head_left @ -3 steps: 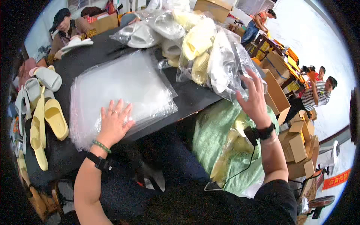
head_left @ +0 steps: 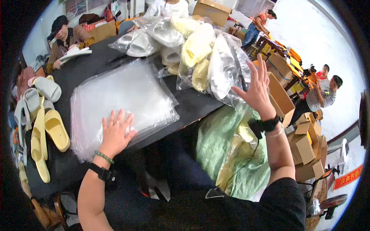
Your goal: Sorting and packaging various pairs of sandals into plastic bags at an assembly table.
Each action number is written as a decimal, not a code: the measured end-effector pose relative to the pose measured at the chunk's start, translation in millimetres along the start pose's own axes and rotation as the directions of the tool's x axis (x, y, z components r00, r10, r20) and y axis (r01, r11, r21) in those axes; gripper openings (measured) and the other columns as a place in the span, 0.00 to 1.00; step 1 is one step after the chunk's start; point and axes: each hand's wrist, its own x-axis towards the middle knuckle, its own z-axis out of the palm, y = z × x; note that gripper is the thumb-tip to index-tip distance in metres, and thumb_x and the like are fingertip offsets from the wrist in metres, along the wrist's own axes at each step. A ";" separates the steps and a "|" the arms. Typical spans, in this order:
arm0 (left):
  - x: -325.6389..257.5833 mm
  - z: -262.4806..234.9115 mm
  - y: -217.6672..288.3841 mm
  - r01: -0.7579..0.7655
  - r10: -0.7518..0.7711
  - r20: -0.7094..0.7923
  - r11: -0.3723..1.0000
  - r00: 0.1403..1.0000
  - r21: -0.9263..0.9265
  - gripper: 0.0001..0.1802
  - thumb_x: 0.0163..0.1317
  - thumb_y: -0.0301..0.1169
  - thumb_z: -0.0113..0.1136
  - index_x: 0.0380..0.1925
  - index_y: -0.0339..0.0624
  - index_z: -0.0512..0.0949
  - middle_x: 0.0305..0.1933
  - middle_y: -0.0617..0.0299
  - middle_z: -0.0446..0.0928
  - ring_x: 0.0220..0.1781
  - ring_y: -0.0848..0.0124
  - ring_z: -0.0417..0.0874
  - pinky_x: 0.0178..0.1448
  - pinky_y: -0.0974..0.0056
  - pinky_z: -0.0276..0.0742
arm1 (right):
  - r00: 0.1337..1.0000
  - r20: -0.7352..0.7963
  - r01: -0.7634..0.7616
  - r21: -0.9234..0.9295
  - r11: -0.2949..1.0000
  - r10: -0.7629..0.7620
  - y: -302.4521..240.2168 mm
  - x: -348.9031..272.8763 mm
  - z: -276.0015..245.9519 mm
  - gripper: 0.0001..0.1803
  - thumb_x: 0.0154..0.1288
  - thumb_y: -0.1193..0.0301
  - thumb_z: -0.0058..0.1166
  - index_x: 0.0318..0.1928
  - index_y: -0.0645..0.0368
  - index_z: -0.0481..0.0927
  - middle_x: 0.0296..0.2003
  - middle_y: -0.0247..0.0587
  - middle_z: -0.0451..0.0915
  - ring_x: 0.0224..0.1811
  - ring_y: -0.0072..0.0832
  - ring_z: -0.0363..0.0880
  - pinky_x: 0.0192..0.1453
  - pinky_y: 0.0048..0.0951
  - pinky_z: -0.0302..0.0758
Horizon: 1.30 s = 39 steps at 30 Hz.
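Note:
My left hand [head_left: 116, 133] lies flat with spread fingers on a stack of clear plastic bags [head_left: 123, 86] on the black table. Raised at the right, my right hand [head_left: 257, 90] is open and holds nothing. It is nearest to a heap of bagged slippers; a white bagged pair [head_left: 222, 71] lies beside it and a yellow bagged pair [head_left: 198, 50] is just left of that. Grey bagged slippers [head_left: 140, 43] rest farther back. At the table's left edge are loose slippers, among them a yellow one [head_left: 58, 131] and a grey one [head_left: 50, 89].
A green sack [head_left: 216, 146] with bagged yellow slippers stands below the table's right edge. Cardboard boxes [head_left: 304, 146] are stacked at the right. Across the table a person [head_left: 69, 38] handles a white slipper [head_left: 75, 54]. Other people work at the back right.
My right hand has lifted slightly away from the bagged slippers, fingers still spread. My left hand stays on the bag stack. The whole view has shifted a little.

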 end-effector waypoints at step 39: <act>5.1 -13.6 -2.3 -0.101 0.112 -0.223 0.993 0.968 0.058 0.33 0.61 0.58 0.55 0.63 0.57 0.73 0.73 0.47 0.61 0.78 0.45 0.49 0.73 0.27 0.34 | 0.968 0.087 -0.088 0.996 0.007 -0.234 7.1 207.4 -110.2 0.25 0.76 0.64 0.44 0.62 0.74 0.66 0.57 0.56 0.76 0.60 0.39 0.77 0.66 0.33 0.75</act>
